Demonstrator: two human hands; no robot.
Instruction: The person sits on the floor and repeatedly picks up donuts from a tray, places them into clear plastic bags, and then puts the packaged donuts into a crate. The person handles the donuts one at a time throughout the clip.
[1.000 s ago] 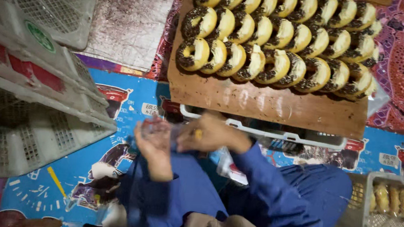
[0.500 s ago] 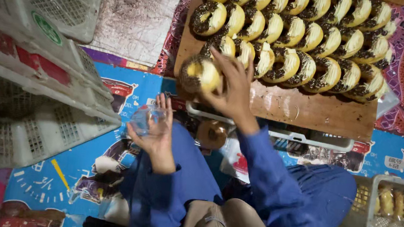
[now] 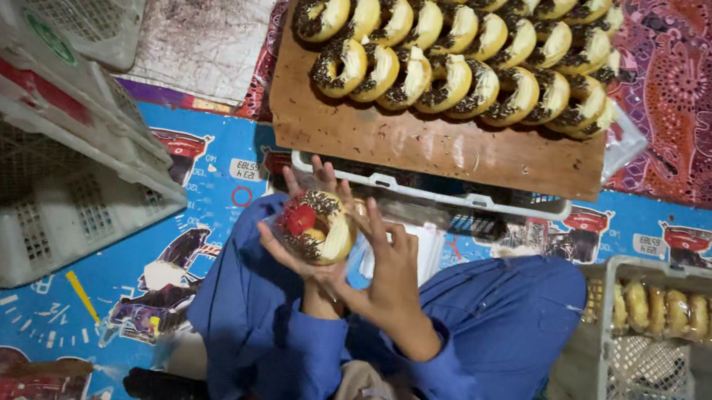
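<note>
left hand (image 3: pixel 299 242) and right hand (image 3: pixel 388 270) cup a chocolate-sprinkled ring doughnut (image 3: pixel 318 227) in clear plastic wrap, fingers half-curled; a light, even hold avoids smearing.

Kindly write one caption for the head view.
Both hands hold a bagged chocolate-sprinkled doughnut below a wooden board of doughnuts.

Single head-worn view, aimed steeply down from above the lap, close over both raised hands; wooden board (image 3: pixel 432 146) of doughnuts lying farther ahead at top, white crates (image 3: pixel 35 149) along the left edge. No second view.
</note>
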